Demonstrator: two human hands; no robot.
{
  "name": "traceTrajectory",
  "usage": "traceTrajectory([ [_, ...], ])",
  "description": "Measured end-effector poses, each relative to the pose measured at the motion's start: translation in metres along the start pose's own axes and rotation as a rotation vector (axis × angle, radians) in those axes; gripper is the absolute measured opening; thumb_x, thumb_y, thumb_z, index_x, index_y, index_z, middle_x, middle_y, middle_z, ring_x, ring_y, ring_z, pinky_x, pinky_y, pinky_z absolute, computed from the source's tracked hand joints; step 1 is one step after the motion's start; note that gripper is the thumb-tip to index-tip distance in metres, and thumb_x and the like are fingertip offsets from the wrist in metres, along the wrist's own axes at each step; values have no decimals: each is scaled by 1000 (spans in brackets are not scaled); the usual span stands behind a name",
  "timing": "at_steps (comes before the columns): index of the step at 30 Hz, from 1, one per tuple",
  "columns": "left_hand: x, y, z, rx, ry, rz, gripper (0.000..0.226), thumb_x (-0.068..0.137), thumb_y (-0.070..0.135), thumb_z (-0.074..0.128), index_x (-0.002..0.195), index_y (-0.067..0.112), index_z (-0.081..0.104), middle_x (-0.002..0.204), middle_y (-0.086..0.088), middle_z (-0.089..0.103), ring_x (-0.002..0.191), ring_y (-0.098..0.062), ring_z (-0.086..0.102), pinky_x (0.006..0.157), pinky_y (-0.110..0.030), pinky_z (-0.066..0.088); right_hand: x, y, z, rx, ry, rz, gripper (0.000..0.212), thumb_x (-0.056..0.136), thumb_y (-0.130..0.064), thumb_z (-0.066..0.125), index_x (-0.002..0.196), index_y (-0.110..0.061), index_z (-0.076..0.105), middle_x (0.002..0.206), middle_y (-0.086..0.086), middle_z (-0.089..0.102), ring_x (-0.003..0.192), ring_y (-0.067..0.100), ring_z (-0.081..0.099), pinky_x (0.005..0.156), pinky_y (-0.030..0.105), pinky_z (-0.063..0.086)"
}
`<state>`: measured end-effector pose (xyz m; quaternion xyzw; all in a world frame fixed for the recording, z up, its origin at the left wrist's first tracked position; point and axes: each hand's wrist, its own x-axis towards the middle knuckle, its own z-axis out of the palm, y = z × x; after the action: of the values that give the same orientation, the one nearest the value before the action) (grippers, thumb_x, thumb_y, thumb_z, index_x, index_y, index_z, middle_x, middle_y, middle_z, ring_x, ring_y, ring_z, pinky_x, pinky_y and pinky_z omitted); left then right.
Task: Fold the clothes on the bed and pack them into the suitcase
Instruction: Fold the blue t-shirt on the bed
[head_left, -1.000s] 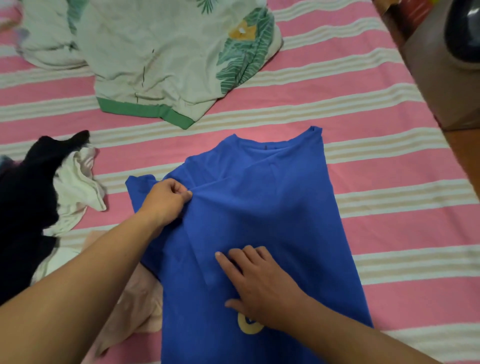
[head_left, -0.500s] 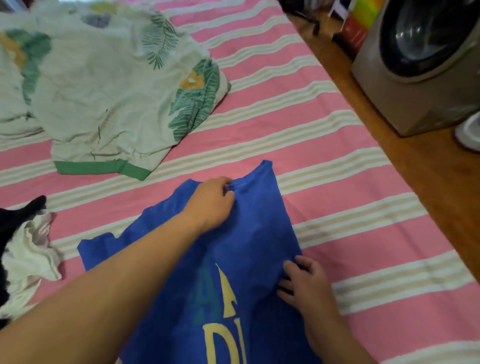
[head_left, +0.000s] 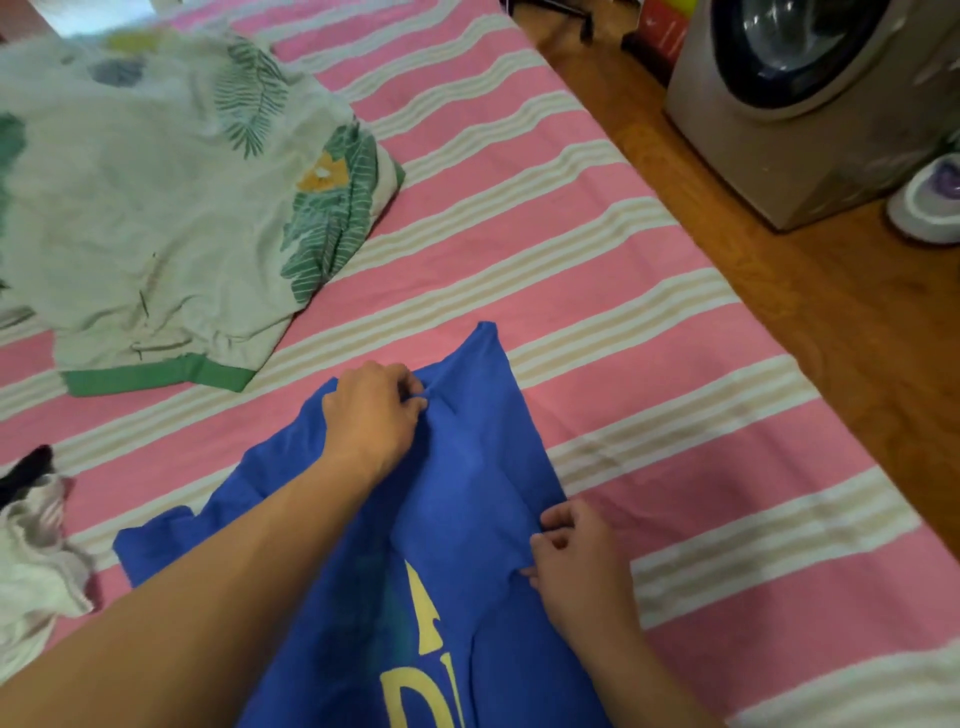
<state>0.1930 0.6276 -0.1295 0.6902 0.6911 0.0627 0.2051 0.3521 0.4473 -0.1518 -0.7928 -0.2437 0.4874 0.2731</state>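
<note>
Both hands gripping the blue T-shirt (head_left: 467, 499), low centre of frame on the striped bed (head_left: 649, 322): left hand (head_left: 371, 415) pinching near the collar, right hand (head_left: 576, 561) pinching the right edge. Risk: uneven pull, skewed fold, bunched cloth. No suitcase visible.

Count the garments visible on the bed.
4, possibly more out of frame: blue shirt under both hands, leaf-print top far left, white garment and black one at left edge.

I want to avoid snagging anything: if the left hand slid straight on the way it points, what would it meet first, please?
Probably only more blue T-shirt up to its far corner, then bare striped bedsheet; the left hand points clear of the leaf-print garment.
</note>
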Motion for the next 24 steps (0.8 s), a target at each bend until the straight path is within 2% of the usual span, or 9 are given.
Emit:
traceTrajectory([
  [3, -6, 9, -6, 29, 33, 13, 6, 93, 26, 68, 89, 27, 71, 91, 4, 74, 94, -27, 66, 85, -41, 47, -12, -2, -7, -45, 19, -22, 23, 88, -13, 65, 87, -34, 54, 80, -6, 69, 76, 17, 70, 79, 44, 57],
  [8, -9, 1, -6, 110, -10, 39, 8, 90, 17, 64, 87, 21, 70, 81, 1, 69, 82, -27, 65, 66, -35, 43, -17, -4, -7, -67, 7, 1, 24, 90, -14, 63, 85, -36, 55, 80, -7, 69, 77, 16, 71, 80, 44, 56],
  [11, -13, -2, -10, 138, -1, 23, 9, 91, 16, 63, 85, 21, 68, 81, 2, 65, 81, -26, 62, 62, -34, 38, -12, -1, -6, -62, -4, -11, 25, 91, -14, 63, 82, -36, 57, 79, -7, 69, 72, 12, 72, 78, 44, 58],
  [13, -15, 6, -11, 90, 52, 66, 8, 93, 19, 63, 86, 21, 67, 87, 1, 65, 82, -25, 60, 64, -37, 42, -14, -2, -10, 3, -2, -23, 28, 92, -9, 63, 84, -35, 60, 79, -5, 69, 68, 10, 72, 77, 43, 60],
  [16, -12, 33, -4, -60, 105, 190, 8, 94, 23, 65, 86, 21, 66, 93, 3, 59, 83, -21, 55, 71, -39, 47, -16, 3, -18, 53, 84, -25, 30, 91, -5, 63, 84, -34, 62, 78, -5, 70, 65, 12, 71, 74, 42, 61],
  [21, 1, 52, 32, -57, -68, 278, 9, 97, 22, 60, 91, 21, 66, 94, 4, 59, 86, -23, 60, 71, -41, 49, -11, 16, -19, -10, 142, 25, 28, 87, -9, 66, 82, -36, 60, 76, -7, 70, 73, 21, 72, 77, 50, 59],
  [24, -14, 45, 43, -94, -75, 306, 14, 100, 21, 55, 113, 22, 60, 114, 7, 58, 98, -18, 58, 78, -40, 49, -11, 13, -20, -127, 141, -4, 25, 88, -12, 63, 85, -36, 56, 80, -8, 69, 79, 21, 71, 80, 43, 57],
])
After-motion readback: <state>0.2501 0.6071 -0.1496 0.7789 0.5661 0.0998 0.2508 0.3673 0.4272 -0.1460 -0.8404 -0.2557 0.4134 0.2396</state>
